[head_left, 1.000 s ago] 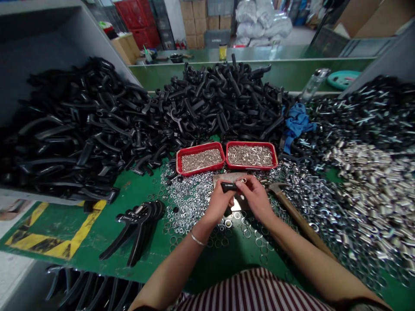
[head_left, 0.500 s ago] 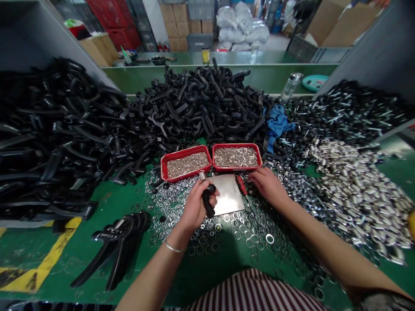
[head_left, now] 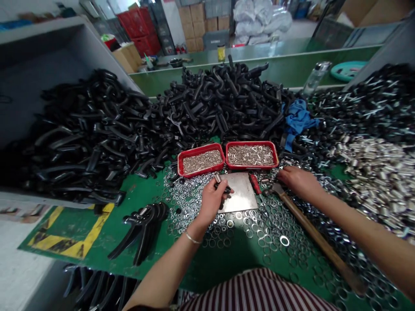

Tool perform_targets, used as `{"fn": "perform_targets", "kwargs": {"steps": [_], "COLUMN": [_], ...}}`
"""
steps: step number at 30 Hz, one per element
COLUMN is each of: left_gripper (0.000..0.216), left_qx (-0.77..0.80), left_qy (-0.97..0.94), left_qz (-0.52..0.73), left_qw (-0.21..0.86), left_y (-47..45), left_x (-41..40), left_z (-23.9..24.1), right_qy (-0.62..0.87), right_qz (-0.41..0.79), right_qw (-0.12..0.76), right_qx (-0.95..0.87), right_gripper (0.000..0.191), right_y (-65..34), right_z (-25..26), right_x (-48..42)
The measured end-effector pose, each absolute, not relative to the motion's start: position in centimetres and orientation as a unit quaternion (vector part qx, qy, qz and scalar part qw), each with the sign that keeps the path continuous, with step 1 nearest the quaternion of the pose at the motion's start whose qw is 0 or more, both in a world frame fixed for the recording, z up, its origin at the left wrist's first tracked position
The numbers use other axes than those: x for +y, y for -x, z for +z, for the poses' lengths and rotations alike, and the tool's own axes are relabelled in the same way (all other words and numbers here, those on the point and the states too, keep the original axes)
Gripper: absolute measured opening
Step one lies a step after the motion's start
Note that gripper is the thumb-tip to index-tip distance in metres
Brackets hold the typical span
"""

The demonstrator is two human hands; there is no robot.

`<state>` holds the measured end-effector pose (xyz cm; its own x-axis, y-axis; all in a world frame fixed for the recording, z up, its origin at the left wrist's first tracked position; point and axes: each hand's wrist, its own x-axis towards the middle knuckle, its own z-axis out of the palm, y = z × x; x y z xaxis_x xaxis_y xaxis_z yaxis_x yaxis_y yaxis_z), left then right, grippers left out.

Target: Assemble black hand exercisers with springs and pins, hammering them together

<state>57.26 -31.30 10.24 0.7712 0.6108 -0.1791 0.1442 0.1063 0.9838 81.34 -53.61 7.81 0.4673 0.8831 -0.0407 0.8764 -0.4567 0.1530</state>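
My left hand (head_left: 212,201) is closed around a black curved part (head_left: 227,189), with a ribbed silver piece (head_left: 218,178) standing up at its top. It is over the left side of a flat metal plate (head_left: 238,196). My right hand (head_left: 301,183) is to the right of the plate, fingers bent together and pointing down at small loose metal parts; its fingertips are dark and blurred, so anything between them is hidden. Just below it lies a hammer (head_left: 319,239) with a wooden handle. A red-handled screwdriver (head_left: 255,183) rests at the plate's right edge.
Behind the plate stand two red trays (head_left: 201,173) of small metal pins. Black handles (head_left: 223,99) are heaped behind and left. Silver sleeves (head_left: 379,177) are piled right. Metal rings (head_left: 266,237) cover the front. Assembled black clamp-like pieces (head_left: 142,229) lie left; a blue cloth (head_left: 298,116) lies behind.
The view has swung left. My right hand has moved right, away from the screwdriver, and the hammer now shows. The black part in my left hand has turned from pointing down to pointing away right.
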Motion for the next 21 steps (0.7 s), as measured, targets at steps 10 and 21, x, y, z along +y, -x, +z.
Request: {"fn": "perform_targets", "kwargs": {"steps": [10, 21], "left_gripper": [0.031, 0.021], "left_qx": [0.260, 0.228], "left_qy": [-0.720, -0.751], "left_qz": [0.247, 0.310], "left_qw": [0.594, 0.536], "left_y": [-55.9, -57.1], "left_x": [-31.4, -33.0], "left_z": [11.3, 11.2], "right_qy": [-0.875, -0.496], "right_qz": [0.030, -0.468], "right_qw": [-0.262, -0.717], "right_qx": [0.406, 0.144], "right_gripper": [0.028, 0.030], "right_y": [-77.3, -66.4], "right_z": [11.6, 10.2], "right_x": [-53.0, -43.4]}}
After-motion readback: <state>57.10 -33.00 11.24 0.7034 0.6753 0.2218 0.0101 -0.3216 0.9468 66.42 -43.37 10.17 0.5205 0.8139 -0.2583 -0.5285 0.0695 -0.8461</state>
